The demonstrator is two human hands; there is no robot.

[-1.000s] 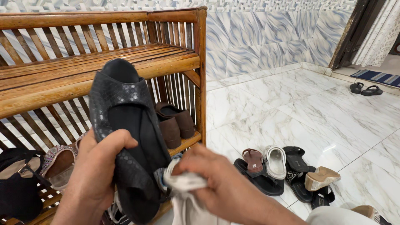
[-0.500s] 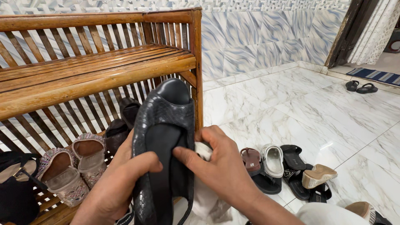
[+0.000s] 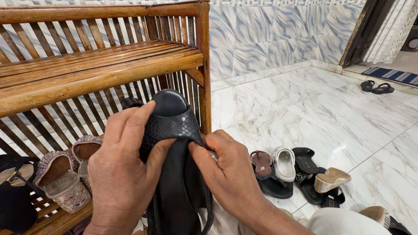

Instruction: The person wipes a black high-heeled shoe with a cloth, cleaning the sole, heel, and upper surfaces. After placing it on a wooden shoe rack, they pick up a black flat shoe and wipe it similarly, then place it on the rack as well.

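A black slip-on sandal [image 3: 174,130] with a scaly textured strap is held upright in front of me, toe end up. My left hand [image 3: 119,174] wraps over the strap's left side, fingers spread across it. My right hand [image 3: 226,174] grips the sandal's right edge, thumb pressed on the insole. A white cloth [image 3: 222,222] shows only below my right wrist; whether the hand still pinches it is hidden. Behind the sandal stands a wooden slatted shoe rack [image 3: 109,65].
On the rack's lower shelf sit a pair of beaded pale shoes [image 3: 65,174] and a black strapped shoe [image 3: 15,196]. Several sandals [image 3: 296,174] lie piled on the white marble floor to the right. Two dark slippers [image 3: 376,87] rest near a doorway mat.
My left hand has shifted from the sandal's side up onto the textured strap. The right hand has closed in on the right edge, covering the cloth. The sandal sits a little lower.
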